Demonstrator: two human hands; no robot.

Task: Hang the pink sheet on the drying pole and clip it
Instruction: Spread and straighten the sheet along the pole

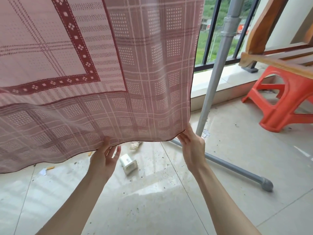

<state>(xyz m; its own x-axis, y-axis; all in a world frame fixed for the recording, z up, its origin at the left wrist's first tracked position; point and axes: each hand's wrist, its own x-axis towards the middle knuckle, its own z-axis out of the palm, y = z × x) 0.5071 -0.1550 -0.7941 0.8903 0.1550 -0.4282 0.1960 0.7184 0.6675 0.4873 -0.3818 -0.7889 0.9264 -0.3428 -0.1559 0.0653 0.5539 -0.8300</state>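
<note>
The pink sheet [105,68], checked with a dark red patterned border, hangs down from above and fills the upper left of the head view; where it hangs from is out of frame. My left hand [104,156] pinches its bottom hem near the middle. At the sheet's lower right corner my right hand [191,143] grips the hem. A grey upright pole [214,73] of the drying rack rises just right of the sheet, with its grey foot bar [237,168] lying on the floor. No clip is visible.
An orange plastic stool [284,102] stands at the right under wooden planks [277,60]. A black balcony railing [211,31] runs behind the pole. A small white box [128,164], cigarette butts and paper scraps litter the tiled floor.
</note>
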